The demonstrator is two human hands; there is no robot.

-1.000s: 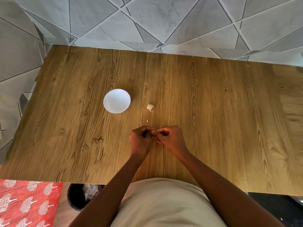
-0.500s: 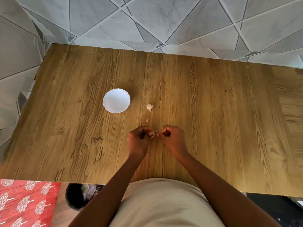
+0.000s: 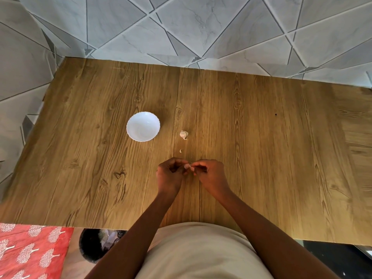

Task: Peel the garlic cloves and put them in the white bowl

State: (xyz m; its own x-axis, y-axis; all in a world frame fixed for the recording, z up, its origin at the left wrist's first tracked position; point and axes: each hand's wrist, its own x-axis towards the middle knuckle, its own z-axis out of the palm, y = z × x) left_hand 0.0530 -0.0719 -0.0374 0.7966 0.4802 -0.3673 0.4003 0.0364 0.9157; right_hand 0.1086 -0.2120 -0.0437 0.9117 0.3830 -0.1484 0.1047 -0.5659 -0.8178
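Grey marble-patterned tiles cut into angular shapes are filling the top and left of the frame, running behind a wide tabletop [image 3: 261, 158] of brown wood grain that is taking up the middle. A small white bowl with a scalloped rim [image 3: 143, 126] is sitting left of centre on the tabletop, nothing showing inside it. Just right of it a pale papery garlic piece [image 3: 184, 134] is lying on the wood, and below that a tiny flake of garlic skin [image 3: 180, 151] is resting apart from it. Lower, at centre frame, the left hand [image 3: 169, 176] and the right hand [image 3: 210, 175] are meeting, their curled fingers pinching a small pale garlic clove [image 3: 188, 167] between them above the wood; it is mostly hidden. A beige garment is filling the bottom centre. At lower left a red cloth printed with white trees [image 3: 26, 252] is lying beside a dark round bin holding crumpled scraps [image 3: 96, 243].
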